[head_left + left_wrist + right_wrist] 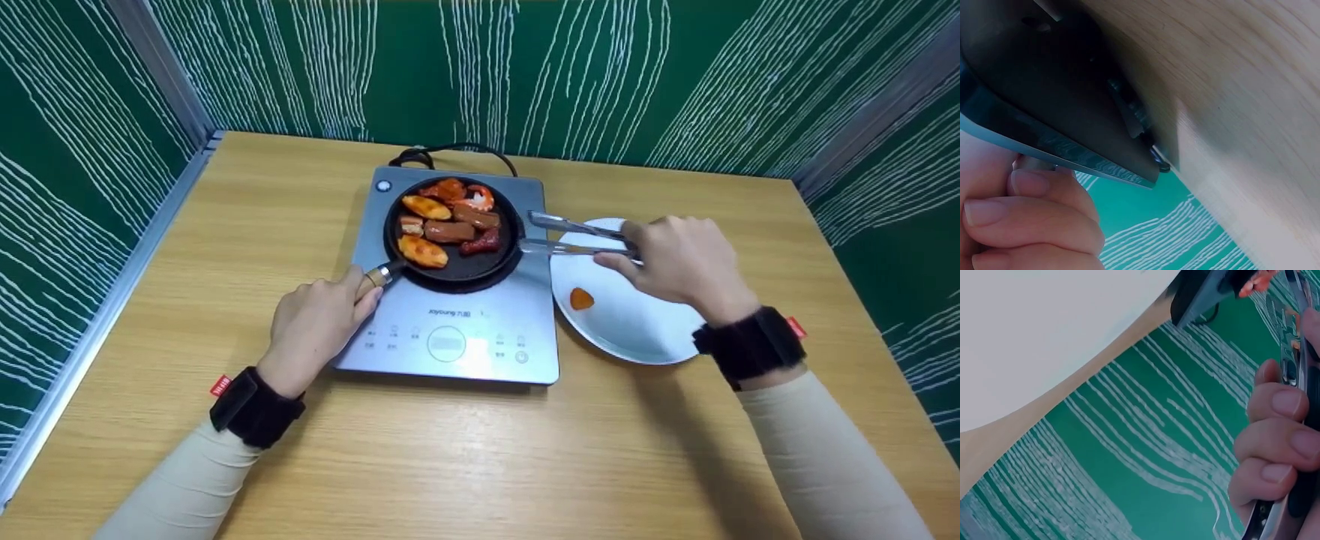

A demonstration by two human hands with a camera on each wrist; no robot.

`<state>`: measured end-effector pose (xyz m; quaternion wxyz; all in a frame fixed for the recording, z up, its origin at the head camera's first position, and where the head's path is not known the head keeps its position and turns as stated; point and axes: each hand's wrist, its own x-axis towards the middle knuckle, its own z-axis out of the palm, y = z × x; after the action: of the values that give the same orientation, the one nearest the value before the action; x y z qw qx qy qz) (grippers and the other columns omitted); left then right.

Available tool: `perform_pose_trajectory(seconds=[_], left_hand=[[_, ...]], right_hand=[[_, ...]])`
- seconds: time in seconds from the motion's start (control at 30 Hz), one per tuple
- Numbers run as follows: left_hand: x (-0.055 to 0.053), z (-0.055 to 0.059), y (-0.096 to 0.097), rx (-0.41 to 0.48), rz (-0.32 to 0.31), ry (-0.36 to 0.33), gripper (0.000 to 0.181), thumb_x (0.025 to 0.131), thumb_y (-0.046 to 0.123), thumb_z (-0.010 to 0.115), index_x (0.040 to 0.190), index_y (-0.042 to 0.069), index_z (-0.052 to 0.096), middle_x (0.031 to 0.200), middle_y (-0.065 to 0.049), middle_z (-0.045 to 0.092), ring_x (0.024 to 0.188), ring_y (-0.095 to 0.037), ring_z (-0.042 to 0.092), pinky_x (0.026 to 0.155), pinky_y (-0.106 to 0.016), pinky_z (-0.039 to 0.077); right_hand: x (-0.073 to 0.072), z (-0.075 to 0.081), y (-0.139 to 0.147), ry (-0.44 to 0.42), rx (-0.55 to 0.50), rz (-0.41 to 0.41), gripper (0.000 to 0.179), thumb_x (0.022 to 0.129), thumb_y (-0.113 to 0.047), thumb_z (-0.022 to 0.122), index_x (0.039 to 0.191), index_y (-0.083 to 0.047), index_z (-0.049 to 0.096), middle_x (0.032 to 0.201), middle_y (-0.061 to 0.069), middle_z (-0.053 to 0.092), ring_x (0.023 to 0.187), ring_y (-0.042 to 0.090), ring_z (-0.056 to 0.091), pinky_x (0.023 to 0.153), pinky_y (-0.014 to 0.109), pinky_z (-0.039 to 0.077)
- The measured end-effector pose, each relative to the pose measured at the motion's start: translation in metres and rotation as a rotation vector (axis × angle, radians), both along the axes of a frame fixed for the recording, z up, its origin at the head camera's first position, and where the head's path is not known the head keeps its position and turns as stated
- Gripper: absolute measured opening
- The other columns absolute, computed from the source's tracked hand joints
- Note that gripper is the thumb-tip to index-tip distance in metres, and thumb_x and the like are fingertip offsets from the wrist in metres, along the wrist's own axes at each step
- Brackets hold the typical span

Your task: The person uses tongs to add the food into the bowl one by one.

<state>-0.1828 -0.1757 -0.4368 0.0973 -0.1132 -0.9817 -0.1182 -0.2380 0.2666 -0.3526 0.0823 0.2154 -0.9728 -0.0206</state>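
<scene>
My left hand (313, 319) grips the wooden handle (369, 283) of a small black frying pan (480, 266) that sits on an induction cooker (405, 330). Several pieces of food lie in the pan: two yellow-orange oval pieces (424, 252), brown sausage-like pieces (450, 232), a dark red piece (482, 241) and a shrimp-like curl (480, 198). Metal tongs (574, 249) are held in my right hand (682, 262), their tips parted at the pan's right edge with nothing between them. In the right wrist view, the fingers (1272, 444) curl around the tongs.
A white plate (637, 330) stands right of the cooker, under the tongs, with one small orange piece (581, 298) on it. A black cord (480, 145) loops behind the cooker. Green panels with white lines (480, 75) border the wooden table (450, 465).
</scene>
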Motion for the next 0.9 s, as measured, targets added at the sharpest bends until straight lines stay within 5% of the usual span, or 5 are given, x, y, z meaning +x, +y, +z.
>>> perform_pose_trajectory(seconds=[0.3,0.53,0.9], left_hand=[[0.0,-0.001,0.0,-0.002,-0.001,0.002,0.038,0.107,0.042,0.063,0.098,0.005,0.058,0.06,-0.005,0.042,0.05,-0.028,0.05,0.044,-0.04,0.036],[0.0,-0.002,-0.001,-0.005,-0.006,-0.009,0.038,0.107,0.043,0.062,0.1,0.005,0.059,0.06,-0.003,0.041,0.05,-0.027,0.05,0.045,-0.037,0.034],[0.0,0.0,0.0,-0.002,-0.008,-0.003,0.038,0.107,0.043,0.063,0.098,0.006,0.058,0.061,-0.004,0.041,0.05,-0.027,0.05,0.045,-0.038,0.034]], right_hand=[[0.024,-0.01,0.032,-0.032,-0.092,-0.092,0.058,0.099,-0.067,0.062,0.086,-0.011,0.062,0.062,0.0,0.038,0.051,0.02,0.038,0.052,0.035,0.024],[0.033,-0.021,0.051,-0.045,-0.12,-0.09,0.057,0.097,-0.067,0.065,0.078,-0.014,0.054,0.061,-0.003,0.033,0.053,0.018,0.036,0.053,0.035,0.022],[0.04,-0.036,0.075,-0.186,-0.133,-0.153,0.057,0.096,-0.069,0.065,0.082,-0.014,0.059,0.062,-0.002,0.037,0.056,0.018,0.04,0.055,0.034,0.024]])
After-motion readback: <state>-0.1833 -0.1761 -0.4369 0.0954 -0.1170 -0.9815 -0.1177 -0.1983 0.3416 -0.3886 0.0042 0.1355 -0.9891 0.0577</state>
